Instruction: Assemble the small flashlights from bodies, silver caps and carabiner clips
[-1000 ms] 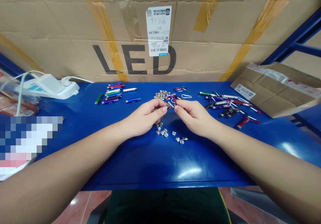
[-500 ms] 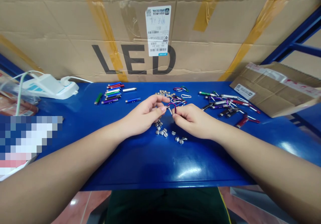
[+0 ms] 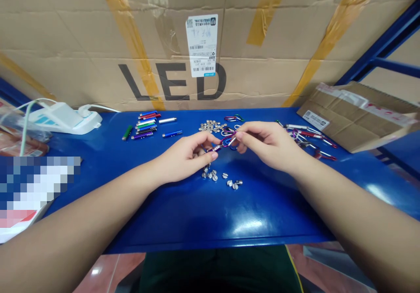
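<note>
My left hand [image 3: 185, 155] pinches a small purple flashlight [image 3: 215, 148], most of which is hidden by the fingers. A purple carabiner [image 3: 225, 141] meets the flashlight's end, and my right hand [image 3: 271, 144] grips its far side between thumb and fingertips. Below my left fingers lie several silver slotted caps [image 3: 214, 178]. Just beyond the hands is a scatter of button cells [image 3: 207, 126]. Loose carabiners [image 3: 231, 118] lie behind my right fingertips, partly covered.
Several coloured flashlight bodies [image 3: 146, 125] are grouped at left. Flashlights with carabiners [image 3: 308, 134] lie at right, near a small cardboard box [image 3: 348, 116]. A power strip [image 3: 78, 122] stands at far left. A big carton [image 3: 262, 74] forms the back of the blue table [image 3: 183, 223].
My right hand has shifted up and over to the carabiner's other side. The carabiner has turned, and the purple flashlight now shows at my left fingertips. The view has tilted slightly.
</note>
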The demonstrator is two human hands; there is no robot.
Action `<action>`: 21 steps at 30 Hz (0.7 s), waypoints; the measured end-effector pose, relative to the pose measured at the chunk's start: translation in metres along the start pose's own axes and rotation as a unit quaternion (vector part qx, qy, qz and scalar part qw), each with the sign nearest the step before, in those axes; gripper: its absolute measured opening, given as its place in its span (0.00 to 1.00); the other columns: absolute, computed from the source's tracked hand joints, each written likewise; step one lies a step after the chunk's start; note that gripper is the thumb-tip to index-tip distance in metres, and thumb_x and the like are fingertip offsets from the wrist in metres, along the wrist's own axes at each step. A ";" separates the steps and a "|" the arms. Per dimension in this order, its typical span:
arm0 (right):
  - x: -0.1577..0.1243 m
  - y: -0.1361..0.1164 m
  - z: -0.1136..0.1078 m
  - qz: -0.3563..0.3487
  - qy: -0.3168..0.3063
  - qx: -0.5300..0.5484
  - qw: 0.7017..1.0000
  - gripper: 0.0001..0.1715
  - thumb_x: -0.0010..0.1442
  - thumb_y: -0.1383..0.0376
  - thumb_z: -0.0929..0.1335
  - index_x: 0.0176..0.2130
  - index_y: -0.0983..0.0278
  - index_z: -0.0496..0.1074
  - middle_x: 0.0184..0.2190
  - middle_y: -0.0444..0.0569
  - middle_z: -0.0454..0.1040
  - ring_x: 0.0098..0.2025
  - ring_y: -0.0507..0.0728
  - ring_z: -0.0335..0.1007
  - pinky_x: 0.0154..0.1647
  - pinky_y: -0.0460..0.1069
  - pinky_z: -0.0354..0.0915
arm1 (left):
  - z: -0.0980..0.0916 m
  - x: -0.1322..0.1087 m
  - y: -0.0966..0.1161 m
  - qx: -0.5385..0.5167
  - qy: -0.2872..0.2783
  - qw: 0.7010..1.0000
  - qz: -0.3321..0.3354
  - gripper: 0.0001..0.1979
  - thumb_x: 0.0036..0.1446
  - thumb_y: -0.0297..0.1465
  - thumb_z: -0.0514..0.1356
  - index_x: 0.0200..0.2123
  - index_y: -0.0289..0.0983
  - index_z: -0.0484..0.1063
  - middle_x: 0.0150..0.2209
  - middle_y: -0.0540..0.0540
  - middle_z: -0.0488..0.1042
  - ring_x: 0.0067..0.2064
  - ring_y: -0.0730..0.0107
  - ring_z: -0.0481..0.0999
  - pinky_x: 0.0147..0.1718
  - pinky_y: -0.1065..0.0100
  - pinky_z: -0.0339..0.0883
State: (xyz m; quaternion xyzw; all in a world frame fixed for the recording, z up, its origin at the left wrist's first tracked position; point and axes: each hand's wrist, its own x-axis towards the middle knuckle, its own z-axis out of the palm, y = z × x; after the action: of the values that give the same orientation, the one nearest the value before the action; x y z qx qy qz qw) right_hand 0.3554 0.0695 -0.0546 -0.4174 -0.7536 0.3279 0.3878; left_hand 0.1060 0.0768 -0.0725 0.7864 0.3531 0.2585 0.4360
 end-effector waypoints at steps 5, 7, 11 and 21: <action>0.004 0.007 -0.015 0.031 0.134 0.093 0.986 0.16 0.62 0.51 0.74 0.37 0.60 0.74 0.34 0.50 0.80 0.37 0.60 0.80 0.42 0.58 0.77 | -0.001 -0.001 0.001 0.058 -0.009 0.998 0.022 0.24 0.65 0.36 0.62 0.62 0.40 0.65 0.49 0.42 0.74 0.40 0.69 0.76 0.33 0.69 0.70; 0.007 0.013 -0.028 0.037 0.203 0.111 0.972 0.13 0.62 0.54 0.74 0.38 0.59 0.72 0.36 0.52 0.80 0.40 0.60 0.80 0.43 0.57 0.78 | -0.002 -0.001 0.002 0.076 0.001 0.997 0.024 0.22 0.65 0.35 0.61 0.60 0.39 0.66 0.49 0.42 0.74 0.40 0.68 0.75 0.33 0.69 0.69; 0.013 0.029 -0.050 0.092 0.249 0.093 0.960 0.09 0.64 0.59 0.72 0.38 0.60 0.69 0.34 0.51 0.78 0.35 0.57 0.79 0.41 0.57 0.78 | -0.005 -0.001 0.000 0.106 0.014 0.994 0.022 0.19 0.65 0.35 0.61 0.57 0.40 0.68 0.47 0.44 0.74 0.39 0.69 0.73 0.32 0.68 0.67; 0.019 0.062 -0.077 0.223 0.168 -0.319 0.906 0.04 0.58 0.66 0.69 0.34 0.61 0.76 0.31 0.53 0.81 0.35 0.65 0.78 0.45 0.63 0.72 | -0.008 -0.002 -0.002 0.137 0.017 0.990 0.035 0.16 0.65 0.35 0.60 0.55 0.41 0.72 0.45 0.45 0.75 0.36 0.70 0.71 0.33 0.68 0.67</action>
State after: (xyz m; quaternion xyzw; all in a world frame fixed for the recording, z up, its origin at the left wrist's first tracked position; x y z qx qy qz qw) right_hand 0.4375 0.1261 -0.0620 -0.7245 -0.6293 0.0730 0.2715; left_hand 0.0986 0.0802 -0.0702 0.8457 0.3651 0.2365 0.3091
